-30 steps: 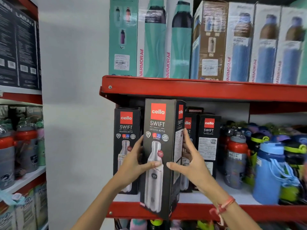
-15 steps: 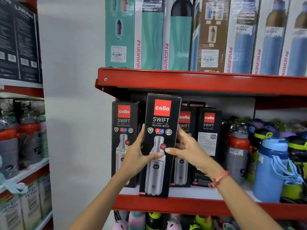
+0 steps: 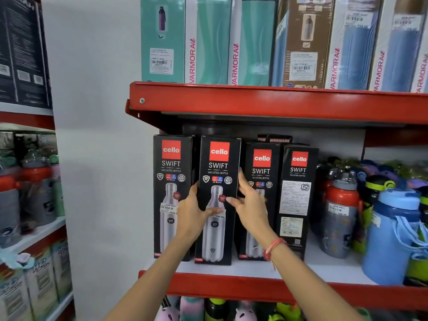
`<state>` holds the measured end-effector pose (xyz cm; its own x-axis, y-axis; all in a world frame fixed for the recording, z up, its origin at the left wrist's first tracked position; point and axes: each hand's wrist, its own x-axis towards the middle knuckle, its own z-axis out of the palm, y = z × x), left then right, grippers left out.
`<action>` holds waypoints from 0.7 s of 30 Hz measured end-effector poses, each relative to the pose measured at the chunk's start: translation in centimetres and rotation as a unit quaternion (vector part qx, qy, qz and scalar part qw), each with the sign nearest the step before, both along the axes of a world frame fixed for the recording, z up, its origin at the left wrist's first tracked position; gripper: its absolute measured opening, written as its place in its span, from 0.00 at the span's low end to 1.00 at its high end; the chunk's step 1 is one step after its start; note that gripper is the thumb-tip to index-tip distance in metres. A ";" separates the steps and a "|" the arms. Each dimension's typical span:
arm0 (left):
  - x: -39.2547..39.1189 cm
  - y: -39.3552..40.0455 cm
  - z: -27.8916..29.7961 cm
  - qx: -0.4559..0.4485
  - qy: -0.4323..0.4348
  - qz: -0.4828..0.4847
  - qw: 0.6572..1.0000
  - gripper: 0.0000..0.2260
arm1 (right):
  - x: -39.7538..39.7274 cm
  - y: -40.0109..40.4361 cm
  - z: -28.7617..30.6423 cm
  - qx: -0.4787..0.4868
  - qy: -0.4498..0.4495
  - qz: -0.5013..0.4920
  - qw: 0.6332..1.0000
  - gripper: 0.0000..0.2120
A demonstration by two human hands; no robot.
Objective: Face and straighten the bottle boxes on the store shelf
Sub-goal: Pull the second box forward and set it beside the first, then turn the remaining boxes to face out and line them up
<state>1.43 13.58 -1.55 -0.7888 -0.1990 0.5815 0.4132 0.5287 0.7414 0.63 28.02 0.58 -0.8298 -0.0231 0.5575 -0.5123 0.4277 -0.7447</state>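
Note:
Several black Cello Swift bottle boxes stand upright in a row on the red shelf [image 3: 231,288]. The second box [image 3: 218,163] faces front and rests on the shelf board. My left hand [image 3: 191,212] grips its left edge, thumb across the front. My right hand [image 3: 249,202] holds its right edge with fingers spread. The first box [image 3: 171,158] stands at the left, front facing out. The third box [image 3: 261,163] is partly hidden by my right hand. The fourth box [image 3: 297,193] shows its side panel with printed text.
Loose water bottles crowd the right of the same shelf, including a red-capped one [image 3: 340,214] and a blue one [image 3: 391,237]. Tall Varmora boxes [image 3: 208,42] fill the shelf above. A white wall is at the left, beyond it another rack of bottles [image 3: 34,193].
The held box has turned from angled to front-facing and moved back and down onto the shelf beside the first box. Both hands stayed on its edges.

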 end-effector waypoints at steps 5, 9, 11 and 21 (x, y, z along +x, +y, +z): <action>-0.1 0.5 -0.7 -0.013 0.009 0.006 1.000 0.40 | 0.3 0.1 0.3 0.018 0.064 -0.071 0.995 0.30; 1.2 1.2 -0.7 -0.097 0.046 0.062 0.992 0.43 | 0.6 1.9 0.4 -0.047 0.143 -0.097 0.984 0.15; 1.7 1.9 -0.4 -0.206 0.158 0.134 0.956 0.41 | 0.9 3.5 0.7 -0.084 0.202 -0.147 0.964 0.10; 0.4 9.4 -1.2 -0.340 0.268 0.073 0.899 0.28 | -1.4 9.7 -2.7 0.065 0.033 -0.408 0.910 0.49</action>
